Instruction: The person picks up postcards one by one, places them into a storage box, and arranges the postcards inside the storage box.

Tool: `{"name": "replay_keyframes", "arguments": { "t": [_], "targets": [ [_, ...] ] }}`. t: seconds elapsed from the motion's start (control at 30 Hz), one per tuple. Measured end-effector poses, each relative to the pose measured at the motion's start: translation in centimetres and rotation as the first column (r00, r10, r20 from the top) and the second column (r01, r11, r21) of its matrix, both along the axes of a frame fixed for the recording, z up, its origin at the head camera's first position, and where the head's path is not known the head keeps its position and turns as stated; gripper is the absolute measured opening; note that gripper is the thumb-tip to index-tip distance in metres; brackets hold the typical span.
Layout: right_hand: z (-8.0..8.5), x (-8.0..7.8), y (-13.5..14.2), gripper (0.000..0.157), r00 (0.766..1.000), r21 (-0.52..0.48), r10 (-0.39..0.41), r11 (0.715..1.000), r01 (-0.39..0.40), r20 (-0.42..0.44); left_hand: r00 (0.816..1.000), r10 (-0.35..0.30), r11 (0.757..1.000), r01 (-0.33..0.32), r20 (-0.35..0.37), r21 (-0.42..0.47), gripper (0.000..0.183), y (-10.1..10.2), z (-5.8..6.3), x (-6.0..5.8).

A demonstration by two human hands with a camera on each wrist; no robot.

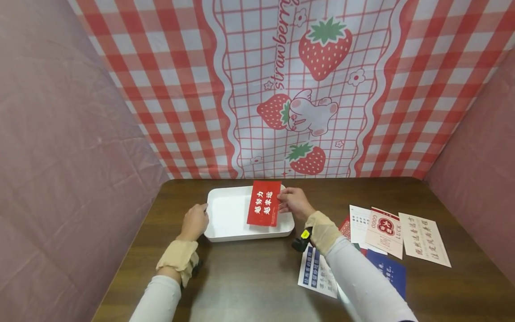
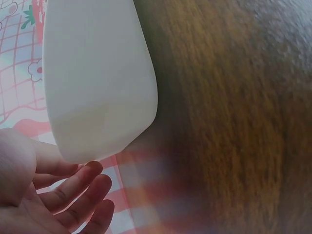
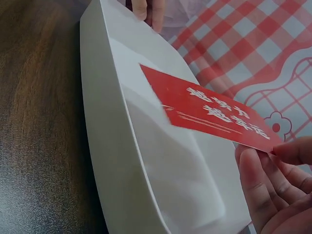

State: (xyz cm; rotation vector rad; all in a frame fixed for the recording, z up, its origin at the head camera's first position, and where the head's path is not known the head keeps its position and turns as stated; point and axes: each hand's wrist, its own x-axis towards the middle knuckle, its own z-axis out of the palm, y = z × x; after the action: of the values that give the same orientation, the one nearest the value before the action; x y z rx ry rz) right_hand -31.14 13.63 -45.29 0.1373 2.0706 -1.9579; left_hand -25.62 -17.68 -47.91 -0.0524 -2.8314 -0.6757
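A red card (image 1: 263, 203) with white Chinese characters is pinched at its right edge between the thumb and fingers of my right hand (image 1: 295, 202). The right wrist view shows this card (image 3: 209, 109) tilted above the inside of a white tray (image 3: 100, 117), apart from its floor. At the tray's (image 1: 227, 213) left end is my left hand (image 1: 195, 222), holding the rim. Seen from the left wrist, the fingers of that hand (image 2: 73, 195) curl at the outer end wall of the tray (image 2: 100, 73); how the thumb lies there is unclear.
Several printed cards lie overlapping on the right of the brown table (image 1: 249, 277), among them a pink card (image 1: 384, 232), a cream card (image 1: 424, 239) and a blue card (image 1: 388, 270). A blue-and-white card (image 1: 318, 273) lies partly under my right forearm. Behind the table hangs a strawberry-print cloth (image 1: 281, 89).
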Motion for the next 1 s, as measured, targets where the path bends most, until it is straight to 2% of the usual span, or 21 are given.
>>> {"name": "replay_keyframes", "arguments": {
  "t": [0.17,0.47,0.53,0.67,0.73,0.8,0.93,1.0],
  "targets": [
    [-0.1,0.1,-0.1,0.005,1.0,-0.052,-0.014,0.999,0.015,0.016,1.0,-0.004,1.0,0.004,0.002,-0.003,0.035,0.0,0.0,0.0],
    [-0.2,0.5,-0.7,0.007,0.996,0.046,-0.086,0.995,0.087,-0.013,1.0,-0.007,1.0,0.007,-0.009,0.0,0.036,0.1,0.3,0.0],
    [-0.2,0.6,-0.7,0.013,0.995,0.06,-0.096,0.993,0.097,-0.018,1.0,-0.006,1.0,0.006,-0.01,-0.001,0.036,0.1,0.3,0.1],
    [-0.4,0.8,-0.7,0.037,0.996,0.083,-0.08,0.993,0.084,-0.048,1.0,-0.009,1.0,0.009,-0.017,-0.009,0.035,0.1,0.2,0.1],
    [-0.4,0.9,-0.6,0.042,0.995,0.09,-0.075,0.993,0.081,-0.063,1.0,-0.009,1.0,0.009,-0.021,-0.011,0.035,0.1,0.2,0.1],
    [-0.5,0.9,-0.6,0.036,0.994,0.091,-0.078,0.992,0.085,-0.071,1.0,-0.012,1.0,0.012,-0.028,-0.013,0.034,0.2,0.2,0.2],
    [-0.5,1.0,-0.5,0.01,0.994,0.085,-0.095,0.991,0.1,-0.059,0.999,-0.015,1.0,0.015,-0.034,-0.018,0.034,0.2,0.1,0.3],
    [-0.5,1.0,-0.5,0.009,0.994,0.085,-0.098,0.991,0.102,-0.05,0.999,-0.014,1.0,0.014,-0.03,-0.019,0.034,0.2,0.1,0.3]
  ]
}}
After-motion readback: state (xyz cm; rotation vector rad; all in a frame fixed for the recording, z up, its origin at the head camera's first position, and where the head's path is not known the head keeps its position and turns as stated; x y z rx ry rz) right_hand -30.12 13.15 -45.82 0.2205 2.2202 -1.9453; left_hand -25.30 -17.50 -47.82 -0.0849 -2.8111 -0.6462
